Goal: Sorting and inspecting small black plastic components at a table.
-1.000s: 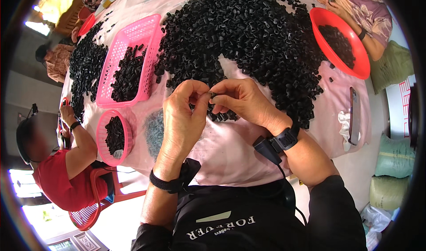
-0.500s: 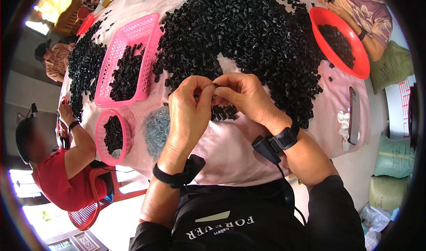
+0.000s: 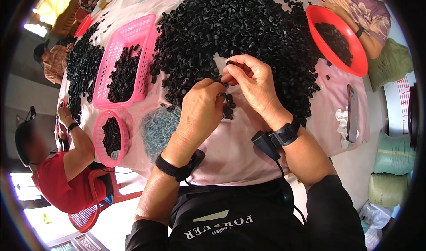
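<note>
My right hand (image 3: 254, 80) is raised over the front of a large heap of small black plastic parts (image 3: 239, 25). A small black plastic part (image 3: 229, 62) is pinched between its thumb and forefinger. Lower and to the left, my left hand (image 3: 202, 107) is closed with its fingers pointing down and right. Its fingertips are beside a few loose black parts (image 3: 228, 107) on the pink cloth; whatever they hold, if anything, is hidden. To the left of my left wrist lies a pile of small grey-blue pieces (image 3: 157, 133).
A pink basket (image 3: 144, 73) and a round pink basket (image 3: 125, 133), both holding black parts, stand on the left. At the right are a red basin (image 3: 361, 58) and a phone (image 3: 352, 113). Co-workers sit around the table, one in a red shirt (image 3: 66, 184).
My hands were together at the fingertips and have separated. The right has risen with a black part in its fingers. The left has turned over and moved right, toward the loose parts.
</note>
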Demonstrator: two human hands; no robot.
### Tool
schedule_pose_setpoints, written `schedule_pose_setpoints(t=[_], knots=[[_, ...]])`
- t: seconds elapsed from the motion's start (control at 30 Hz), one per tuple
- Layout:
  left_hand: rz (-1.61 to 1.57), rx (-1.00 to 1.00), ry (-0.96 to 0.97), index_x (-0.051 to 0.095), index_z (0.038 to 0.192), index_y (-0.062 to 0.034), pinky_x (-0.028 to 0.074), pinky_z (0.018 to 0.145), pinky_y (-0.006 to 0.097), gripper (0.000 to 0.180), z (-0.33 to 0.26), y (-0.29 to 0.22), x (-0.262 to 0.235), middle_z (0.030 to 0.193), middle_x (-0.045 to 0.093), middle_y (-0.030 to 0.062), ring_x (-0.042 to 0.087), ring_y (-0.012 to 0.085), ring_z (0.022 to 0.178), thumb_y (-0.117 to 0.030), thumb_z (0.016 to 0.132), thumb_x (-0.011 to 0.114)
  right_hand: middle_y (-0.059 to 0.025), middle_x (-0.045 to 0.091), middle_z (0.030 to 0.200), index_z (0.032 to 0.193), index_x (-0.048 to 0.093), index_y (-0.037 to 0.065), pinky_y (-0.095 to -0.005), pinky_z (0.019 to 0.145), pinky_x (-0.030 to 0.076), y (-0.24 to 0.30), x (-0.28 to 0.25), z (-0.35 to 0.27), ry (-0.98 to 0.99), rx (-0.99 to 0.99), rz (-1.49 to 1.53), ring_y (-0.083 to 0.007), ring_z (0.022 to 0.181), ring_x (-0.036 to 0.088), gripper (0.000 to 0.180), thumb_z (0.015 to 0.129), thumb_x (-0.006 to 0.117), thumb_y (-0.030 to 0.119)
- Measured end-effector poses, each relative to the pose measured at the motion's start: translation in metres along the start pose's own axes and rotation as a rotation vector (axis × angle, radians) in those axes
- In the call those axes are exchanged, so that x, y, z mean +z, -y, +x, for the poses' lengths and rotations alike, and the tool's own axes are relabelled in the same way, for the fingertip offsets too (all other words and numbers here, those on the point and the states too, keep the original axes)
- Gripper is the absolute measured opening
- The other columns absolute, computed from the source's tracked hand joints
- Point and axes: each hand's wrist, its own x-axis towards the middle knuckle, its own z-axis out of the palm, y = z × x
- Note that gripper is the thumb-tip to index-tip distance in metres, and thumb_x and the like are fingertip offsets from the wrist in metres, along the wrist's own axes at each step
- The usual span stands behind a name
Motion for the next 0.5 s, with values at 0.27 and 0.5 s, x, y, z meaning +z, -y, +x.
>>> schedule_pose_setpoints(t=[0.27,0.5], knots=[[0.231,0.065,0.068,0.071,0.092,-0.0022,0.055,0.081,0.046,0.014,0.001,-0.002,0.008,0.094,0.067,0.0142,0.067,0.0364,0.095,0.004,0.080,0.069,-0.0068,0.074,0.096,0.113,0.069,-0.001,-0.0269,0.074,0.060,-0.001,-0.004,-0.002,0.026,0.027,-0.039,-0.0139,0.084,0.073,0.017,0.102,0.066,0.012],[0.088,0.058,-0.062,0.062,0.097,0.0007,0.055,0.075,0.040,0.011,0.000,0.005,-0.004,0.088,0.066,0.0150,0.067,0.0330,0.084,0.007,0.088,0.063,-0.0078,0.074,0.090,0.110,0.069,-0.004,-0.0259,0.071,0.060,-0.003,0.001,-0.001,0.031,0.030,-0.029,-0.0126,0.081,0.074,0.015,0.098,0.069,0.004]])
